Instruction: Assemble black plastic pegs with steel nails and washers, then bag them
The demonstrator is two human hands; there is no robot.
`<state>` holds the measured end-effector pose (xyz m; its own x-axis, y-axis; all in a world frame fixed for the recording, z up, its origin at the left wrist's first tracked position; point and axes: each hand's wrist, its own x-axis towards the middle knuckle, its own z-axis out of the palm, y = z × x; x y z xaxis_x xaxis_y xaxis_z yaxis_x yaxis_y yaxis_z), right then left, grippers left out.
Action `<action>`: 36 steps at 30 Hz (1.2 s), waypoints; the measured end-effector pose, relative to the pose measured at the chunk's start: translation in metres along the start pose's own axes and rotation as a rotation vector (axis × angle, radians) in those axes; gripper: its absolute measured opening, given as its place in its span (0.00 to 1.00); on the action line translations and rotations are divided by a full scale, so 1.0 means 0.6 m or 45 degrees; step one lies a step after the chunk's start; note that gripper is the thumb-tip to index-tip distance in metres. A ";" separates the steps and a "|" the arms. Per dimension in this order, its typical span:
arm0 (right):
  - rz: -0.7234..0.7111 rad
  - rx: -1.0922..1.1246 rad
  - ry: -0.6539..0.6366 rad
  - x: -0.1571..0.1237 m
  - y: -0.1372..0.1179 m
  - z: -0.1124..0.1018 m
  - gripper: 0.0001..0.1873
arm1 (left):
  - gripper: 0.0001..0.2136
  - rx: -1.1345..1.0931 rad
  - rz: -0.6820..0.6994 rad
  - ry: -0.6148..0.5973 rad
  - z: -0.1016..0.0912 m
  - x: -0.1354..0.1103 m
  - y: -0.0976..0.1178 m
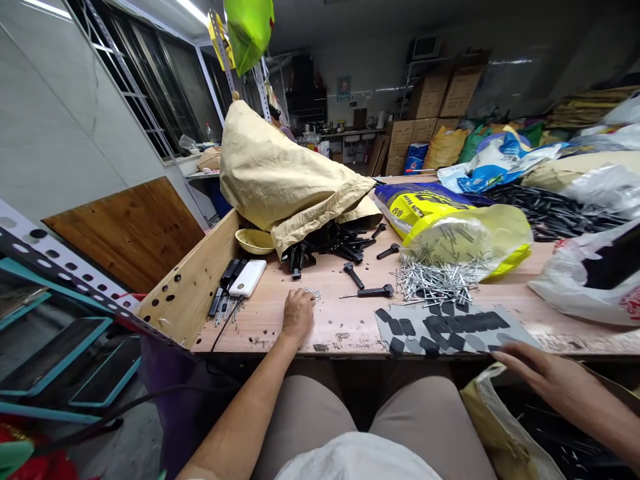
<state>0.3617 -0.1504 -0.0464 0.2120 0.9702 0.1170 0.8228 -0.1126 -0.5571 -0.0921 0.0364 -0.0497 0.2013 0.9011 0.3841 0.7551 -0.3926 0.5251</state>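
My left hand rests on the table with its fingers curled together beside a small pile of tiny shiny pieces. What its fingertips hold, if anything, is hidden. My right hand is at the front edge, fingers stretched out, near a grey sheet bearing black pads, and above an open sack with dark parts inside. Between the hands lies a black plastic part with a thin metal rod pointing left. Another black part lies just behind it.
A large beige sack spills black parts. A yellow bag spills metal pins. At left are a white phone-like block, a shallow bowl and a wooden side board. A white plastic bag stands right.
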 end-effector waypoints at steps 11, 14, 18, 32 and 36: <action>-0.695 -0.305 -0.111 0.204 -0.309 0.210 0.12 | 0.04 -0.658 -0.362 0.162 -0.025 -0.005 0.023; -0.731 -0.293 -0.064 0.227 -0.325 0.240 0.07 | 0.06 -0.953 -0.524 0.183 -0.037 -0.012 0.030; -0.754 -0.193 -0.053 0.231 -0.326 0.244 0.06 | 0.16 -1.301 -0.685 0.149 -0.049 -0.021 0.044; -0.804 0.298 -0.174 0.102 -0.384 0.184 0.08 | 0.14 -1.811 -0.830 -0.093 -0.032 -0.045 0.142; -0.829 0.243 -0.130 0.093 -0.379 0.185 0.08 | 0.13 -1.806 -0.800 -0.094 -0.037 -0.055 0.148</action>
<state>0.1282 -0.0466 -0.0046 -0.3527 0.8439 0.4044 0.6565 0.5311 -0.5357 -0.0457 -0.0324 0.0013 0.1516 0.9719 -0.1802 -0.4529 0.2303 0.8613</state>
